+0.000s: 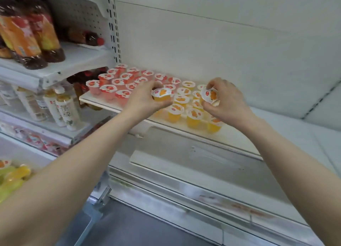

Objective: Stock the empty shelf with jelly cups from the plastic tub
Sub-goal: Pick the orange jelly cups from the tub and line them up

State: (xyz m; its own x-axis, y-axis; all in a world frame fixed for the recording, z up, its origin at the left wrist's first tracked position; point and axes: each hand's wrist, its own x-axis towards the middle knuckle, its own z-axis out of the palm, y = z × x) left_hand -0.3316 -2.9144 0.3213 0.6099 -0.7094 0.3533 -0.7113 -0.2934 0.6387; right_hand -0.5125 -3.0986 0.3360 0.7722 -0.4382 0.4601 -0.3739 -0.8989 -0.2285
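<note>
My bare forearms reach up to the shelf (238,136). My left hand (145,98) curls its fingers round an upright orange jelly cup (161,95). My right hand (228,101) pinches a second cup (210,96), tilted (lid facing me). Beneath them stand rows of orange cups (193,116). Farther back, to the left, stand red cups (118,81).

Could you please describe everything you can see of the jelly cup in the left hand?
The orange jelly cup is a clear plastic cup of yellow-orange jelly, sealed by a white lid printed with orange fruit and a red mark. It is roughly upright, gripped by the left hand over the shelf.
</note>
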